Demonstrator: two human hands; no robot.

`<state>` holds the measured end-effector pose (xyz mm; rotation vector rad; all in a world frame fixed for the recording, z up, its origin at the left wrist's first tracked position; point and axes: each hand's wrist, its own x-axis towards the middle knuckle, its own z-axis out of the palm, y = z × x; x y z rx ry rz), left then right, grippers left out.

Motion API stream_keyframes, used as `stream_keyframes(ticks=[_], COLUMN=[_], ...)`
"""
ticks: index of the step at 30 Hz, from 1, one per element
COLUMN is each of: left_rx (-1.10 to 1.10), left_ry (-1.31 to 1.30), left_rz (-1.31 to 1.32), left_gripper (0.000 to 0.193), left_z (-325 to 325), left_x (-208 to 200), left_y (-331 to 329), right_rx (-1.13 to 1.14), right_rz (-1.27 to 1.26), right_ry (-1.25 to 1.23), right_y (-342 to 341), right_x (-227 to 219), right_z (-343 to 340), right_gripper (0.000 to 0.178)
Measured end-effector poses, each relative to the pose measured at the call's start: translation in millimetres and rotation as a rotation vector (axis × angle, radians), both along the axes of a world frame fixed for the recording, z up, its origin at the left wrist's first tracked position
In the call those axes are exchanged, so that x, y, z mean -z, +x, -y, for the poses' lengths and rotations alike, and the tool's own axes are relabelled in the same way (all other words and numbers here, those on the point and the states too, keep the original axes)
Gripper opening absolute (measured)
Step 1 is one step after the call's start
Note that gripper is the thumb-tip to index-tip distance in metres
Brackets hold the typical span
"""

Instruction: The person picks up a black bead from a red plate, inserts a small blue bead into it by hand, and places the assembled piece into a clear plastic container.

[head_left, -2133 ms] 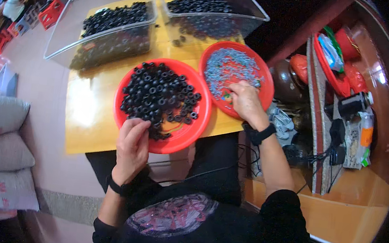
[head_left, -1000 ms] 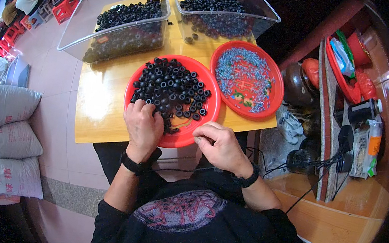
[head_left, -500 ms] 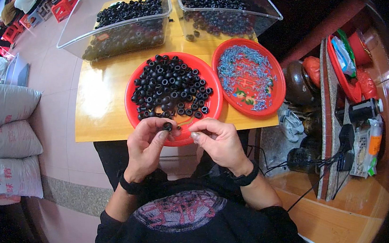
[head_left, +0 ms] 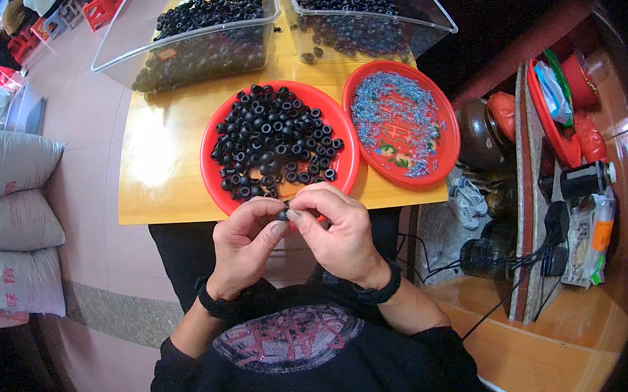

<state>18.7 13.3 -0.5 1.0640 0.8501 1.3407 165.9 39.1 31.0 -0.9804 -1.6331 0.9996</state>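
My left hand pinches a small round black part between thumb and fingertips, over the near rim of a red plate. Against that part, the thumb and forefinger of my right hand are pressed together. Whatever lies between the right fingertips is hidden. Many black hollow caps are heaped on the plate just beyond my hands. Overlapping the plate's right side, a second red plate carries a scatter of tiny bluish clear pieces.
Two clear plastic bins of black caps stand at the back of the yellow table. Stuffed white sacks are stacked at left. Cables, jars and shoes lie at right. People sit far left.
My right hand has moved left, bringing its pinched fingertips from beside the black part to meet it. My left hand has shifted slightly right and nearer to me.
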Motion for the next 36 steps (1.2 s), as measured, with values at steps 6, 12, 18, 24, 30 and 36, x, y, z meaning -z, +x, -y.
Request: stream_keyframes(ticks=[6,12,18,24,30,36], left_rx=[-0.04,-0.115,-0.159,-0.165,-0.145,-0.127], left_ry=[-0.017,-0.056,-0.096,-0.108,-0.118,-0.107], left_rz=[-0.157,0.021,0.131,0.161,0.176,0.215], left_gripper=[0.018,0.021,0.024,0.024,0.024,0.023], left_z=[1,-1,-2,-1,-2,-2], left_x=[0,11,11,13,16,16], left_y=[-5,-16,-22,-27,-27,-26], right_rx=[-0.104,0.086,-0.028,-0.132,-0.183,-0.066], right_rz=[0.162,0.393,0.606,0.788,0.88,0.642], right_ry=[0.219,0.145,0.295,0.283,0.305,0.3], right_y=[3,28,20,-3,-9,1], right_x=[-1,1,21,25,30,26], right_z=[2,-27,-33,-29,-31,-33], right_gripper=[0.019,0.017,0.013,0.008,0.007,0.009])
